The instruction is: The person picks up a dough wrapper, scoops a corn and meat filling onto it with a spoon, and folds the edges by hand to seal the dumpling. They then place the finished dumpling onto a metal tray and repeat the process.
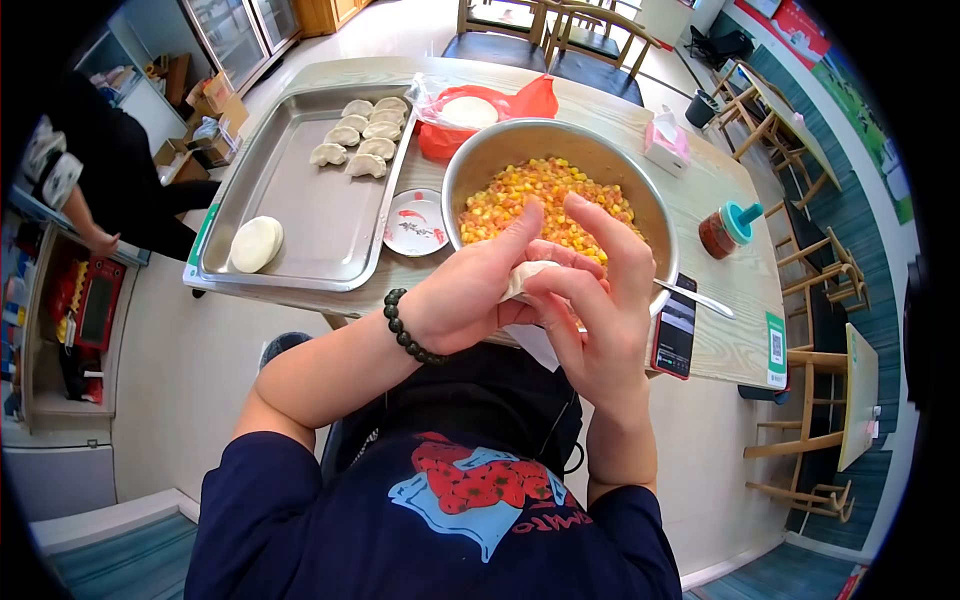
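A pale dumpling (522,280) is held between both hands in front of the steel bowl (660,215). My left hand (465,300), with a dark bead bracelet at its wrist, cradles it. Thumb and fingers of my right hand (605,320) pinch its edge; the index finger is raised. Most of the dumpling is hidden by the fingers. Yellow and pink diced filling (555,195) lies in the bowl, and a spoon handle (697,299) sticks out over the right rim. Several folded dumplings (365,165) and a stack of round wrappers (257,245) rest on the metal tray (300,190).
A patterned small dish (415,222) sits between tray and bowl. Behind are wrappers (468,112) on a red bag (535,103). A phone (675,330), a teal-lidded jar (727,230) and a tissue box (667,145) stand right. A person in black (120,170) is at left.
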{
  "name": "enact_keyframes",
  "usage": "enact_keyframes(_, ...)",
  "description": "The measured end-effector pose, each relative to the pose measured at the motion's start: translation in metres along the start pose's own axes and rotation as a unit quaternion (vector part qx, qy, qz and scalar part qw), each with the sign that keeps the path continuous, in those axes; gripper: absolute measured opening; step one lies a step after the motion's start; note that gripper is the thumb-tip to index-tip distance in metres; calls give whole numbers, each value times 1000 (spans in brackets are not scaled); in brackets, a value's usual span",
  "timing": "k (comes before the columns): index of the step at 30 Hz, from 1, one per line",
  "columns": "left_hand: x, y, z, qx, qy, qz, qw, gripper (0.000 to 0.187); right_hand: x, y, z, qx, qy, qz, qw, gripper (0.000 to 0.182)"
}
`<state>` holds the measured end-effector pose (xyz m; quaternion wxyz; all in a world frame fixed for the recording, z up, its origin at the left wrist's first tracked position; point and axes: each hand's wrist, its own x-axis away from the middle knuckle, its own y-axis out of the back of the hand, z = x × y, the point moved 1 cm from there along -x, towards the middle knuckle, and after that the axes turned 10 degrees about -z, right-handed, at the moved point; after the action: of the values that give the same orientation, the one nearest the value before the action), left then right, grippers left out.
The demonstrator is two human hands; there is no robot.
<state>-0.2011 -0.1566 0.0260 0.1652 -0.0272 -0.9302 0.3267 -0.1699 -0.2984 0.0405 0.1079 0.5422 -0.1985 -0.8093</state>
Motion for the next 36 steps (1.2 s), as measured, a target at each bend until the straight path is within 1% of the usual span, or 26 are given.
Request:
enact_keyframes(1,-2,2,2,21,-8,-23,999,59,1,-2,-1,-25,-25,-6,999,31)
enact_keyframes(2,-2,4,1,20,-8,-23,999,59,-1,0,1,-25,-26,-7,999,31)
enact_keyframes(4,-2,8,-2,145,26,72,987,62,-6,4,6,16,-52,5,999,47)
enact_keyframes(5,-3,9,-1,142,27,72,987,62,-4,1,4,16,-53,2,998,47)
enact_keyframes(7,-5,12,0,156,-11,102,982,69,0,-6,-1,76,-32,-5,997,54)
enact_keyframes(8,-5,12,1,179,-1,94,979,72,0,-7,-1,76,-33,-8,997,54)
enact_keyframes(9,-4,14,1,176,0,94,980,72,-1,-8,1,38,-51,-58,996,48)
enact_keyframes(10,-4,16,1,188,-1,112,976,73,-2,-8,2,-1,-68,-107,992,42)
enact_keyframes(11,-3,17,0,200,-2,131,971,73,-2,-7,1,-1,-69,-110,992,42)
enact_keyframes(12,-2,16,-1,198,-1,130,971,73,-2,-5,1,27,-35,-121,992,35)
enact_keyframes(13,-1,16,-2,187,-18,117,975,73,-2,-5,1,55,0,-132,990,29)
enact_keyframes(14,0,15,-4,176,-36,105,978,73,-2,-6,1,55,0,-135,989,29)
enact_keyframes(15,1,13,-5,174,-36,105,979,73,-1,-9,0,65,6,-141,988,25)
enact_keyframes(16,3,9,-6,163,-50,80,982,70,0,-11,0,76,12,-146,986,22)
enact_keyframes(17,5,6,-6,152,-64,56,985,68,0,-11,1,76,12,-147,986,22)
enact_keyframes(18,5,4,-6,152,-64,56,985,68,1,-12,2,101,24,-142,984,21)
enact_keyframes(20,7,1,-5,135,-100,21,986,67,1,-13,4,126,37,-138,982,20)
enact_keyframes(23,7,1,-4,112,-128,23,985,66,0,-14,3,110,15,-158,981,20)
enact_keyframes(26,9,-3,-3,110,-128,4,986,65,1,-14,1,96,36,-157,982,23)
enact_keyframes(28,8,-1,-3,108,-132,11,985,66,1,-14,-2,90,54,-144,984,31)
enact_keyframes(29,8,0,-3,106,-137,18,985,66,-1,-14,1,89,55,-144,984,31)
enact_keyframes(31,7,2,-3,98,-142,11,985,68,-6,-14,8,29,-41,-111,993,41)
enact_keyframes(32,8,3,-2,91,-145,3,985,69,-5,-15,6,28,-41,-111,993,41)
enact_keyframes(34,11,-1,-4,114,-130,10,985,71,-4,-21,0,88,4,-71,994,52)
enact_keyframes(35,13,-1,-6,134,-119,16,984,72,-4,-21,0,80,7,-72,994,52)
enact_keyframes(36,11,9,-4,148,-114,37,982,74,-3,-21,0,103,-11,-58,993,55)
